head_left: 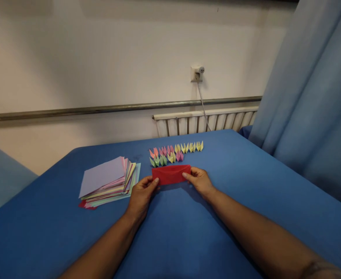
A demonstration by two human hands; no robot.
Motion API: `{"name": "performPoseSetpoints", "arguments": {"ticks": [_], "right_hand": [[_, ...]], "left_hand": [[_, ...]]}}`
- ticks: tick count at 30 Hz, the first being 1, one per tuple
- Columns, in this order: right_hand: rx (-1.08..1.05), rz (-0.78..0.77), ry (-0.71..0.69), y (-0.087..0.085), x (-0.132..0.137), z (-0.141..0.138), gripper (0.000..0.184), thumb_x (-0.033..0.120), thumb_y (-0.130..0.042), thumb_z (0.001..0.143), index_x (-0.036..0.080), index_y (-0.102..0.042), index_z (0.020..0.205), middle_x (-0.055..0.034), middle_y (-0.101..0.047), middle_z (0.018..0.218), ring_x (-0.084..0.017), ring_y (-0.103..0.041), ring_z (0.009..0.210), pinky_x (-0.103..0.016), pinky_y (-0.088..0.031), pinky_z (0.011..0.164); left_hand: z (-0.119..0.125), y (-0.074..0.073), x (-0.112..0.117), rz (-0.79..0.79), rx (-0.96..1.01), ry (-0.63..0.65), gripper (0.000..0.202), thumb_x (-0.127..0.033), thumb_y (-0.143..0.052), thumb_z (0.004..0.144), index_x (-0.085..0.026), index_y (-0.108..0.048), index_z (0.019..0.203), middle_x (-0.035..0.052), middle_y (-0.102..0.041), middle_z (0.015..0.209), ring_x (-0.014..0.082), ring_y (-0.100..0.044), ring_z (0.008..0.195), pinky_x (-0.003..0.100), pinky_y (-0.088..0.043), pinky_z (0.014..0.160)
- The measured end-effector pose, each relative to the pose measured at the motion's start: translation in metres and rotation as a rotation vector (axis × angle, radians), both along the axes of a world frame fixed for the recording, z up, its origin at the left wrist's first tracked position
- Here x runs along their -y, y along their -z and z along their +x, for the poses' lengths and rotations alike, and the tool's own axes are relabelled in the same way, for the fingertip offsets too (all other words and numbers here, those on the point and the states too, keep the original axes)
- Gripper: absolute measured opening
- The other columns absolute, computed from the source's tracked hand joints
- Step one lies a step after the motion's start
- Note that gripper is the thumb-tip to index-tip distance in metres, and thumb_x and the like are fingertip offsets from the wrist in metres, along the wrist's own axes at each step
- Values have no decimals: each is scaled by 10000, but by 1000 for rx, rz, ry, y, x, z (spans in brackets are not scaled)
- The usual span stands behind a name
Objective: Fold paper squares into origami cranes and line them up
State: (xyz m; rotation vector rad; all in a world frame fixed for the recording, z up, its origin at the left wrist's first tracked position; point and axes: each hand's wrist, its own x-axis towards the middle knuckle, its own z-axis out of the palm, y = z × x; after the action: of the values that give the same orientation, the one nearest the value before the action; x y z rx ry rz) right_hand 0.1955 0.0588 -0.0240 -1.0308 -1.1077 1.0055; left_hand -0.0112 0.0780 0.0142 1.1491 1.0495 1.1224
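A red sheet of paper (171, 175), folded to a long rectangle, is stretched between my two hands above the blue table. My left hand (140, 195) pinches its left end, thumb on the near face. At the opposite end, my right hand (200, 181) grips the paper in the same way, with its other fingers partly hidden behind. Just beyond the red paper stand several small origami cranes (185, 148) in two rows, coloured orange, pink, yellow and green. To the left of my left hand lies a stack of coloured paper (103, 178) with a lilac sheet on top.
The blue-covered table (170, 240) reaches toward the wall. Behind it are a metal rail (106, 110), a white radiator (217, 120) and a wall socket (197, 74) with a plugged-in cable. A blue curtain (310, 89) hangs at the right.
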Motion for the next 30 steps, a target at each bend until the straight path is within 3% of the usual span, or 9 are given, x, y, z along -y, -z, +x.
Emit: {"name": "performPoseSetpoints", "arguments": {"ticks": [3, 9, 17, 24, 30], "right_hand": [[22, 0, 32, 1, -2, 2, 296, 470, -683, 682, 180, -673, 743, 20, -604, 633, -106, -465, 556, -242, -362, 544], [20, 7, -43, -2, 1, -1, 297, 465, -682, 680, 176, -683, 746, -2, -647, 701, -138, -546, 655, -276, -431, 638], [-90, -27, -132, -4, 9, -15, 262, 402, -744, 631, 177, -609, 636, 40, -590, 597, -96, -510, 566, -247, -420, 604], [-158, -52, -150, -17, 22, -27, 261, 413, -734, 646, 195, -597, 692, 36, -612, 643, -104, -530, 585, -250, -440, 617], [-237, -57, -205, -16, 25, -30, 258, 376, -757, 654, 193, -577, 679, 43, -601, 648, -95, -538, 589, -249, -446, 641]], "left_hand": [[-1, 1, -2, 35, -59, -7, 401, -408, -822, 577, -141, -699, 849, 40, -714, 820, 139, -614, 668, 225, -476, 632], [-1, 5, -2, 24, -64, 56, 374, -416, -821, 571, -145, -689, 791, 19, -696, 724, 133, -594, 621, 223, -441, 608], [10, 0, 12, 39, -94, 119, 327, -392, -805, 593, -146, -673, 762, 15, -681, 725, 141, -596, 659, 228, -453, 642], [16, 2, 22, 50, -90, 176, 397, -331, -812, 595, -165, -709, 941, 46, -724, 921, 185, -644, 817, 282, -488, 784], [17, 4, 24, -81, 18, 224, 394, -314, -806, 623, -143, -700, 962, 72, -730, 922, 176, -655, 784, 290, -495, 775]]}}
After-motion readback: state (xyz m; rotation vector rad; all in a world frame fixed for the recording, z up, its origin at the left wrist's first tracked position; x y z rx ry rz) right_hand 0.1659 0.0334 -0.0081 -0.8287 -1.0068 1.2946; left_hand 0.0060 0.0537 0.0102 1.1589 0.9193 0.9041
